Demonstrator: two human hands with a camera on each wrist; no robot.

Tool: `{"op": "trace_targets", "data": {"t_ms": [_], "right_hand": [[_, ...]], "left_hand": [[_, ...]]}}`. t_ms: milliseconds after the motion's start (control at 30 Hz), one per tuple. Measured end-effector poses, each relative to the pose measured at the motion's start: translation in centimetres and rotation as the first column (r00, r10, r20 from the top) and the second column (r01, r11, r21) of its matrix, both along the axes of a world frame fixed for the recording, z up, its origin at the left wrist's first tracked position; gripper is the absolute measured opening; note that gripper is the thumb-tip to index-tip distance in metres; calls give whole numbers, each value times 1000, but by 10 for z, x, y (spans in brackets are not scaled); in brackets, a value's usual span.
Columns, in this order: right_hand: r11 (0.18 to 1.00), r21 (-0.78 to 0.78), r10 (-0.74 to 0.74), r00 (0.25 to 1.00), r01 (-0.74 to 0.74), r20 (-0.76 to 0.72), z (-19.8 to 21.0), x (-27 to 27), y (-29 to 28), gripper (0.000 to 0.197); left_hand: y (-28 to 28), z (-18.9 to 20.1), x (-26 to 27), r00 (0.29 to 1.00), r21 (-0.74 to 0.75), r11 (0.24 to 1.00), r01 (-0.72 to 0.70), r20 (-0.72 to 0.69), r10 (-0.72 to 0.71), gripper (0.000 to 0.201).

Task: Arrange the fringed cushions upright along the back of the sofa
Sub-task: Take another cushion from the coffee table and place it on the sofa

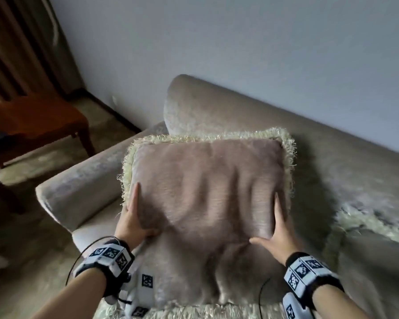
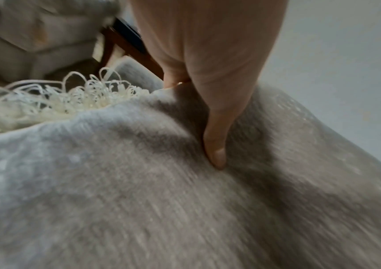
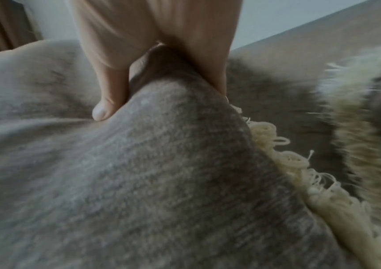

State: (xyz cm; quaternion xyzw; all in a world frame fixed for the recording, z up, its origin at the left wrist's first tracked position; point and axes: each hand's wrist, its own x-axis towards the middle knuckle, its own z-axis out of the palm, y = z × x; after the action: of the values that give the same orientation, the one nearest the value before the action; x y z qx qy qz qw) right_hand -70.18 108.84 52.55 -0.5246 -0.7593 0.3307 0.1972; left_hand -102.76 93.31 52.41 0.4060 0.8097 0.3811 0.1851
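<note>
Toward the left end of the sofa (image 1: 332, 143), near the arm, the head view shows a fringed cushion (image 1: 207, 192) held up between both hands, its top edge leaning toward the sofa back and its lower part hanging over the front edge of the seat. The left hand (image 1: 134, 217) grips the cushion's left side, thumb lying along the front face and the other fingers hidden behind; the right hand (image 1: 276, 229) grips the right side, thumb spread across the front, fingers straight along the edge. Holding both sides likely keeps the soft cushion square while it is tipped upright against the back. A second fringed cushion (image 1: 364, 229) lies flat on the seat toward the right end, not yet stood up. Black-and-white square marker patterns sit on the wrist bands; no readable words. A wooden chair (image 1: 32, 125) stands on the floor beyond the sofa arm.

From the left wrist, the thumb (image 2: 214, 145) presses a deep dent into the plush fabric, pinching the cushion's edge against fingers hidden behind; the cream fringe (image 2: 69, 98) curls out to the side.

From the right wrist, the thumb (image 3: 106, 98) digs into the front while the other fingers (image 3: 210, 60) wrap behind a bunched fold, so the fabric is pinched. Fringe (image 3: 284, 160) runs down the cushion's edge, and the second cushion's fringe is blurred beyond. No labels or writing show.
</note>
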Motion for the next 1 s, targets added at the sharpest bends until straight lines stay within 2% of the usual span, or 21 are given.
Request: {"op": "trace_targets", "data": {"t_ms": [133,300,367,500,567,633,700,767,800,900,1000], "right_hand": [[978,15,-208,978,208,10,-18,42,5,137],[880,125,-467,883,458,49,-51,73,0,143],[853,119,-519,851,509,77,-62,76,1,142],[875,27,-474,847,483,241,-83,78,2,151],[872,-6,-466,833,489,298,-86,78,0,141],[868,52,-482,812,494,329,-80,71,-5,129],[879,104,-474,833,465,286,-73,61,-5,121],[903,60,-427,869,426,248,-81,53,-1,117],[907,30,-413,871,421,266,-88,49,4,118],[899,62,-426,831,434,359,-106,43,17,128],[897,38,-403,779,440,481,-113,43,23,119]], "left_hand": [[73,-14,25,986,-50,985,165,3,-165,137],[140,-36,51,951,-37,951,308,28,-308,136],[156,-55,55,937,-39,936,350,2,-350,140],[168,-92,57,917,-171,906,388,-34,-399,145],[170,-96,64,878,-258,858,444,-67,-474,138],[172,-92,78,825,-359,805,472,-142,-547,134],[177,-84,96,751,-426,775,467,-272,-602,131],[183,-80,114,676,-470,738,484,-335,-657,127],[186,-80,121,653,-497,710,498,-324,-684,124],[196,-89,130,661,-546,662,513,-240,-711,117],[200,-97,133,673,-547,661,514,-220,-706,118]]}}
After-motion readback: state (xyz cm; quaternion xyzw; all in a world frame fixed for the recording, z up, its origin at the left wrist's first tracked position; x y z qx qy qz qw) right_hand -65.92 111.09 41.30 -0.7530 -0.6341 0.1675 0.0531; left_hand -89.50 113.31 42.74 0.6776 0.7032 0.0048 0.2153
